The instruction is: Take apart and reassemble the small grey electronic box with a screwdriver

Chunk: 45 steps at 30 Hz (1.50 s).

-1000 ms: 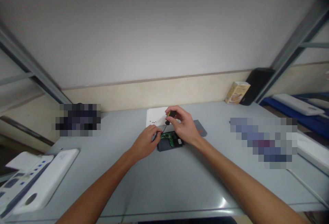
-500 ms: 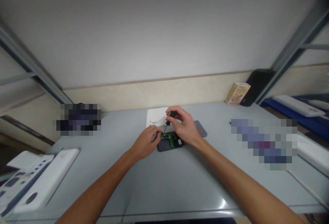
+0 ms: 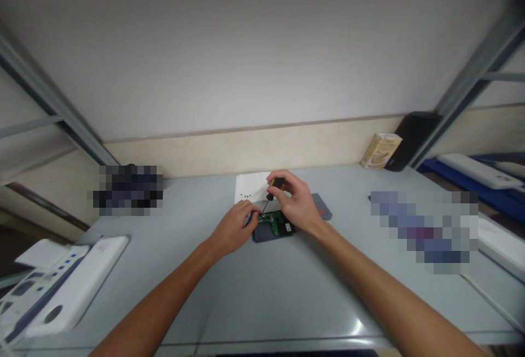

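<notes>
My right hand point(image 3: 298, 199) is closed round the black and yellow handle of a screwdriver point(image 3: 278, 183). The screwdriver tilts, its thin shaft reaching down to the green circuit board point(image 3: 274, 221) of an opened dark electronic device point(image 3: 262, 232). Over the device's left end, my left hand point(image 3: 235, 224) has its fingers bent and closed on the edge near the screwdriver tip. Its fingertips partly cover that corner. Behind the device lies a white sheet point(image 3: 246, 182) with several small dark screws point(image 3: 246, 196) on it. A flat grey cover point(image 3: 322, 206) rests behind my right hand, partly hidden.
A yellow box point(image 3: 381, 151) and a black case point(image 3: 413, 141) stand at the back right against the wall. White panels point(image 3: 84, 283) lie at the left edge. Blurred-out items sit left and right, with a white cable point(image 3: 490, 298) at the right.
The whole view has shifted very slightly. Both hands keep their places, with the screwdriver still held against the circuit board.
</notes>
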{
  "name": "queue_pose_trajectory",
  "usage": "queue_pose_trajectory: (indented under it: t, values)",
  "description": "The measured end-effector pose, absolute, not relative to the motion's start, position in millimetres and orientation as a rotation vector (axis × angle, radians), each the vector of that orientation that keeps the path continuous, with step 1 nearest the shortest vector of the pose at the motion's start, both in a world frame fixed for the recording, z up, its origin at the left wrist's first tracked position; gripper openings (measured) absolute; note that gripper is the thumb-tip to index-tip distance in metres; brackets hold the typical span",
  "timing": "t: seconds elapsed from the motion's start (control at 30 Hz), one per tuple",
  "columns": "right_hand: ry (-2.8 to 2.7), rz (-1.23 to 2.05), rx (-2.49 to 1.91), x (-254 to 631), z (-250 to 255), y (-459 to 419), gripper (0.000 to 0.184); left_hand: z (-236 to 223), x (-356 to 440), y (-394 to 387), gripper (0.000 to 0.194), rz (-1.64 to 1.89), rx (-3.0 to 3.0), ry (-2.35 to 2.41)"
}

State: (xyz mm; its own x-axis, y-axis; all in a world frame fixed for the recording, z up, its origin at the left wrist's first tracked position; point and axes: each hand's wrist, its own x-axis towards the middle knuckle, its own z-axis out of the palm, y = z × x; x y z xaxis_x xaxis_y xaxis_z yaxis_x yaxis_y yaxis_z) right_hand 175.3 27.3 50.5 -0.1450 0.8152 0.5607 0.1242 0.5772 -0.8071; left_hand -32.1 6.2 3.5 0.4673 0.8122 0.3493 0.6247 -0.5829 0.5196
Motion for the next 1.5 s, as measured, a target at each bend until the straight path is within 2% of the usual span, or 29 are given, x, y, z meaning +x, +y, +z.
queue_pose_trajectory:
  t: [0.93, 1.5]
  values:
    - [-1.620, 0.730, -0.792, 176, 51, 28, 0.014, 3, -32, 6, 0.018, 0.858, 2.384, 1.203]
    - [-1.400, 0.817, -0.698, 189, 66, 37, 0.018, 11, -32, 4, 0.012, 1.063, 2.234, 1.210]
